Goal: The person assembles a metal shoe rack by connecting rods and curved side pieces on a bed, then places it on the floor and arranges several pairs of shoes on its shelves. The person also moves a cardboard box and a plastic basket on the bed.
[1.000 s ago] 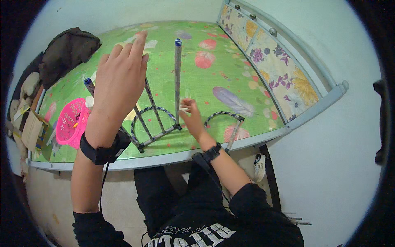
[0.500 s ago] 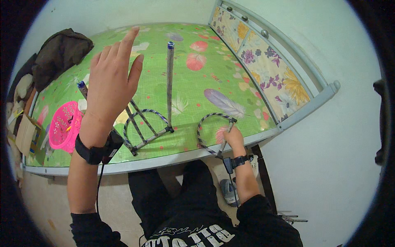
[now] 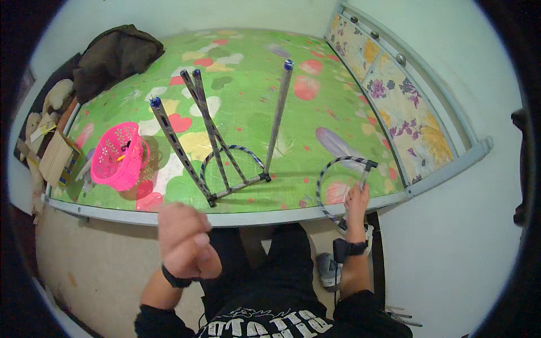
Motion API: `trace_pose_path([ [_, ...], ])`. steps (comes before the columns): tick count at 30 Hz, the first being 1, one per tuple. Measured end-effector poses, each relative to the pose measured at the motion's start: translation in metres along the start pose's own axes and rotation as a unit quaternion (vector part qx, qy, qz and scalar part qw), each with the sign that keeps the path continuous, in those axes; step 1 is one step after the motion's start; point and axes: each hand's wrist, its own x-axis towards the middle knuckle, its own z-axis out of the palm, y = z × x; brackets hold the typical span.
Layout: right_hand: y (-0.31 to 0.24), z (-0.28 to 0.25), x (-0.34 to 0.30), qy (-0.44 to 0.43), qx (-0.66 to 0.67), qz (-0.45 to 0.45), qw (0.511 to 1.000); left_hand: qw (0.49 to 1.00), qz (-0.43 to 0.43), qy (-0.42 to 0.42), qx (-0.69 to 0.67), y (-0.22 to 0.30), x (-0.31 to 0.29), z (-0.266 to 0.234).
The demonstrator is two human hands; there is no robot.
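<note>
My right hand (image 3: 356,204) is closed around the straight grey bar of a D-shaped tube frame (image 3: 320,188), which has a curved, dark-striped side and black corner joints. It is held at the bed's near edge. My left hand (image 3: 189,242) is raised in front of that edge, its fingers curled in and slightly blurred; nothing shows in it. On the bed stands a matching tube frame (image 3: 239,187) with a curved striped loop. Upright poles (image 3: 277,115) rise from its joints, two with blue tips. Two thinner rods (image 3: 205,107) lean across each other between them.
A pink perforated basket (image 3: 118,160) with small items sits at the left on the green patterned mat (image 3: 225,65). Dark cloth (image 3: 118,59) is heaped at the far left, near an open cardboard box (image 3: 56,158). The floral headboard (image 3: 403,104) bounds the right side.
My left hand has come down and back from above the bed, its spread fingers now curled. My right hand still grips the D-shaped tube frame. The view has shifted left.
</note>
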Motion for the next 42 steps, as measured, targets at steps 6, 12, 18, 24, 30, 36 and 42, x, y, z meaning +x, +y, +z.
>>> trace_pose_path([
  [6,-0.085,0.035,-0.064,-0.069,-0.001,-0.15,0.986,0.924,-0.36,-0.09,-0.09,0.03,-0.064,0.008],
  [12,-0.171,0.089,-0.138,-0.269,0.109,-0.26,0.921,0.918,-0.365,-0.15,-0.045,0.013,-0.002,0.001],
  [18,-0.205,0.163,-0.191,-0.277,0.346,-0.043,0.896,0.795,-0.387,-0.128,-0.45,0.039,0.02,0.002],
  [24,-0.214,0.209,-0.175,-0.424,0.108,-0.294,0.85,0.808,-0.497,0.137,-0.286,0.035,0.05,-0.016],
  [30,-0.191,0.25,-0.133,-0.392,-0.014,-0.222,0.893,0.86,-0.409,0.167,-0.254,-0.03,0.134,-0.099],
  [36,-0.154,0.303,-0.115,-0.358,-0.037,-0.387,0.849,0.779,-0.525,0.046,-0.34,-0.082,0.19,-0.111],
  [42,-0.144,0.339,-0.096,-0.508,0.105,-0.151,0.841,0.714,-0.613,-0.024,-0.338,-0.11,0.199,-0.086],
])
